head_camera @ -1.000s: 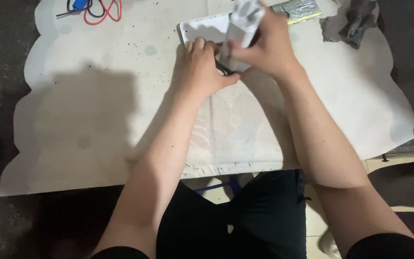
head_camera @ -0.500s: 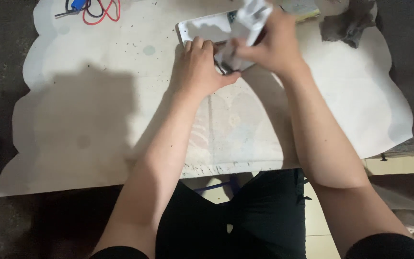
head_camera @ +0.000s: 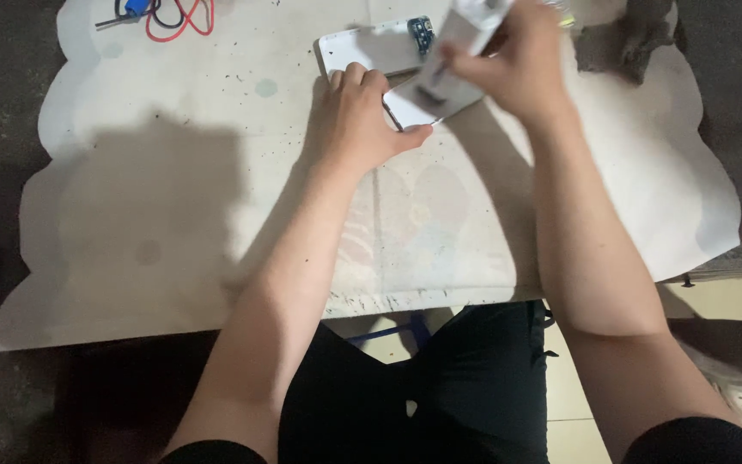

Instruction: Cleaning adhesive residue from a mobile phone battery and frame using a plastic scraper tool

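Left hand (head_camera: 358,116) pressed flat, pinning a thin, stiff, likely fragile white phone-like slab (head_camera: 427,101) to the bench (head_camera: 173,189) at twelve o'clock, right hand (head_camera: 517,64) clenched on a light white tube (head_camera: 465,26) above; best gripped by edges.

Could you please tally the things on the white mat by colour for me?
White: 3 – flat panel, piece under the left hand, piece in the right hand
Red: 1 – wire
Blue: 2 – clip, small board
Grey: 1 – cloth
Total: 7
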